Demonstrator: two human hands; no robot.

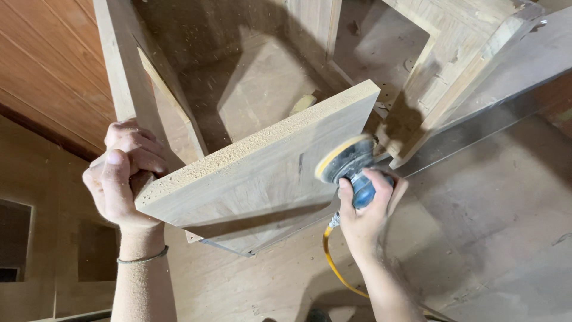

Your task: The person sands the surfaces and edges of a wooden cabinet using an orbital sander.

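Pale rectangular particleboard panel [262, 173] sits tilted on edge. Left hand [125, 173] grips its left corner, fingers curled tight over the edge. Right hand [366, 211], at the panel's right end, wraps fingers around blue round-pad sander [348, 164], pad against the panel face.

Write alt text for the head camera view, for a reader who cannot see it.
A person's right hand presses a blue round sander against the face of a wooden board, while the left hand grips the board's end. A yellow hose trails from the sander over a dusty wooden floor.
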